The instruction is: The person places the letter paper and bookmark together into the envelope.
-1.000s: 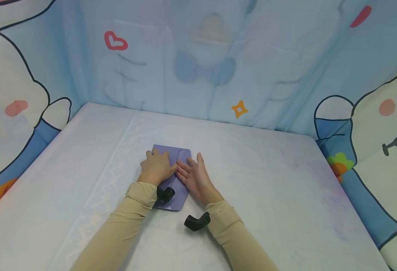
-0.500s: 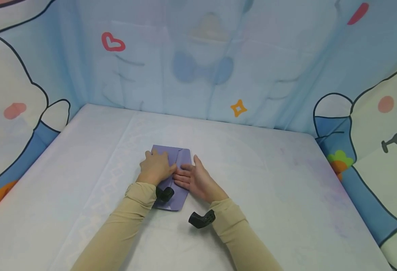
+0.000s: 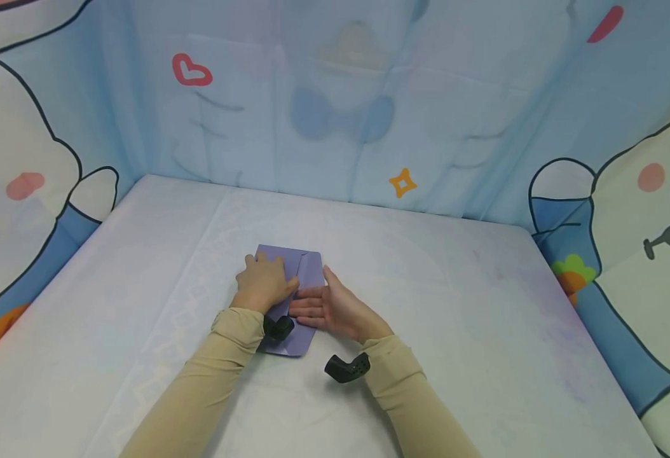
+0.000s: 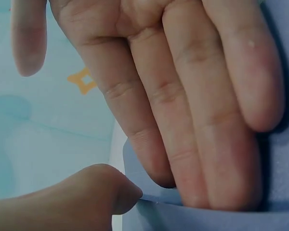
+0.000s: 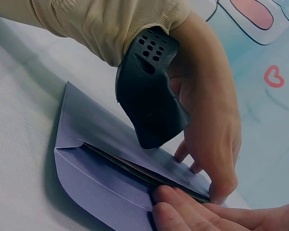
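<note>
A purple paper envelope point(image 3: 312, 267) lies on the white-covered table, its long opening towards my right hand. My left hand point(image 3: 262, 283) holds its left part, with bent fingers on the panel and the thumb at the pocket edge. In the right wrist view the flap point(image 5: 98, 190) is folded out, and dark thin edges point(image 5: 130, 167) show inside the pocket. My right hand point(image 3: 337, 308) has straight fingers at the opening, palm turned to the left. The left wrist view shows these right fingers point(image 4: 229, 163) reaching the pocket edge; their very tips are partly hidden.
A black wrist-camera housing point(image 3: 279, 328) on the left wrist hangs over the envelope's near part. Another housing point(image 3: 346, 367) sits at the right wrist. A blue cartoon-print curtain point(image 3: 243, 127) stands behind the white table cover point(image 3: 455, 318) and at the sides.
My right hand has slid towards me along the envelope's opening, its fingers now pointing more to the left. The left hand and the envelope have stayed in place.
</note>
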A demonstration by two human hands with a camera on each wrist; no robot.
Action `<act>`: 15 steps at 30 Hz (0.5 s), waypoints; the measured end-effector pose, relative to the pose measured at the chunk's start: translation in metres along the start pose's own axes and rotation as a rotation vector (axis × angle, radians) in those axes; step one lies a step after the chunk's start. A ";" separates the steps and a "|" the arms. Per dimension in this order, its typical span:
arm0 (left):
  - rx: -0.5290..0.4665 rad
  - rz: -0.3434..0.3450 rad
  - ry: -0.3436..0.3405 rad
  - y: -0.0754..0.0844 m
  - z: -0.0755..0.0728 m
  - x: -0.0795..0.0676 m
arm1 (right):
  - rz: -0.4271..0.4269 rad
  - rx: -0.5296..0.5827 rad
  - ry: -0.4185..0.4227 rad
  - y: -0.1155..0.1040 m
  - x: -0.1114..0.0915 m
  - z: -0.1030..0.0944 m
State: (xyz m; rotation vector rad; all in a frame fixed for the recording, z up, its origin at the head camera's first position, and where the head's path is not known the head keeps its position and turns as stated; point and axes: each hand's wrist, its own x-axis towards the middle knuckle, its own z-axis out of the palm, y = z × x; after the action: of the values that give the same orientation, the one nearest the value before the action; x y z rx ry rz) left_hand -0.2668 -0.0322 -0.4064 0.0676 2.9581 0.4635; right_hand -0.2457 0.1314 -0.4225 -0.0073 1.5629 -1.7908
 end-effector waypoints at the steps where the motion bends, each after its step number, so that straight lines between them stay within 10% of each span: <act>1: -0.001 -0.002 0.000 0.000 0.000 0.000 | 0.007 -0.007 -0.008 0.000 0.000 0.000; 15: -0.002 -0.009 0.026 0.001 0.004 0.001 | 0.124 -0.187 -0.153 0.008 -0.005 -0.005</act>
State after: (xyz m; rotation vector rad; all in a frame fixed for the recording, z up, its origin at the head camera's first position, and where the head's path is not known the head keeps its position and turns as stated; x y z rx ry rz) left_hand -0.2675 -0.0298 -0.4099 0.0485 2.9819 0.4691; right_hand -0.2403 0.1381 -0.4283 -0.1314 1.5798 -1.5082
